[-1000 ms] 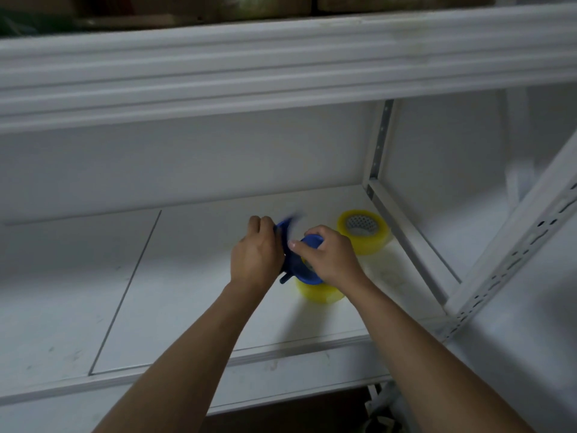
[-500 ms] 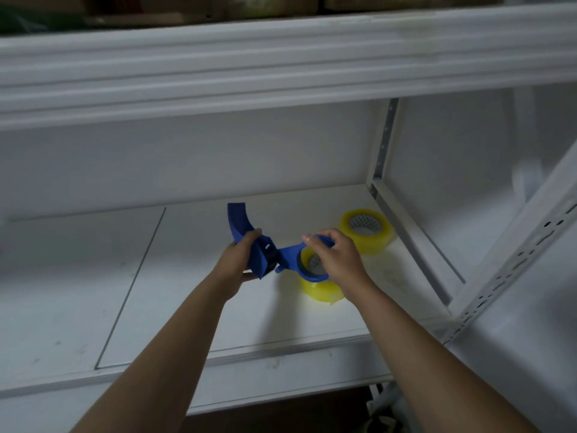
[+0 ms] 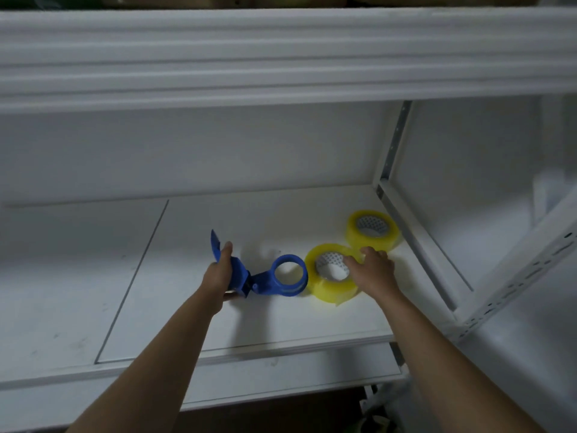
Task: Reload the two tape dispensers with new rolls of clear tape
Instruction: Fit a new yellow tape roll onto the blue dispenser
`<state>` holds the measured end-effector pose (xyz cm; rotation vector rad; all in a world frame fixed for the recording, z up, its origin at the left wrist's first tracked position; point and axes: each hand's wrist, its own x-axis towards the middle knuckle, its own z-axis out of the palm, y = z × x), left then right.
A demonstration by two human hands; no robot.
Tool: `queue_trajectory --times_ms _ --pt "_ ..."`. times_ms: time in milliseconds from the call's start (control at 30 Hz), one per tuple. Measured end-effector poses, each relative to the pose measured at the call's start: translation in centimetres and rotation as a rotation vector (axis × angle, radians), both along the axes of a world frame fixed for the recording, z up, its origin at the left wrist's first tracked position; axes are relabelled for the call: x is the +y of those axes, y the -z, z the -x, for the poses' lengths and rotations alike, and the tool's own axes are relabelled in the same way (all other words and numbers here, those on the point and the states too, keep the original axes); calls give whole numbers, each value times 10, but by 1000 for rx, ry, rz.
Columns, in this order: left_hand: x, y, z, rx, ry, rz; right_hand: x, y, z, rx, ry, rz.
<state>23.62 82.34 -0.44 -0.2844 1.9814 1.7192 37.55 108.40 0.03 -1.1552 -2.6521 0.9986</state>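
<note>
Left of centre in the frame, the left hand (image 3: 218, 271) is wrapped around the handle of the blue tape dispenser (image 3: 265, 278), thumb up along the raised blade end, so the tool is held low over the white shelf (image 3: 78, 276) with its empty ring-shaped spool holder pointing toward the right. Just right of that ring, nearly touching it, lies the nearer tape roll (image 3: 331, 276), flat on the shelf with its core facing up. The right hand (image 3: 370, 270) rests on this roll's right side, fingers curled over the rim and reaching into the core, which looks like the start of a pickup. Doing it well probably means getting a firm hold across the roll's wall, lifting it level, and keeping the dispenser steady so the core can be pressed squarely over the ring; the loose tape end should face the blade, though its position is hard to make out here. Further right and higher in the frame, the second tape roll (image 3: 373, 232) sits by the shelf's metal upright, just beyond the right hand's fingertips. Only one dispenser shows.
</note>
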Motion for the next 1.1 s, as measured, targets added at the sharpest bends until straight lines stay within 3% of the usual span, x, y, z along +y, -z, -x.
queue_trajectory --times_ms 200,567,767,900,1100 --pt "8 17 -2 -23 -28 -9 8 21 -12 -81 67 261" --pt "-1 33 5 -87 -100 -78 -4 17 -7 -63 40 60" --pt "2 31 3 -95 -106 -63 4 12 -11 97 155 196" --pt "9 28 4 -115 -110 -38 -13 -12 -6 191 90 238" --pt "11 25 5 -120 -130 -34 -44 -7 18 127 -34 182"
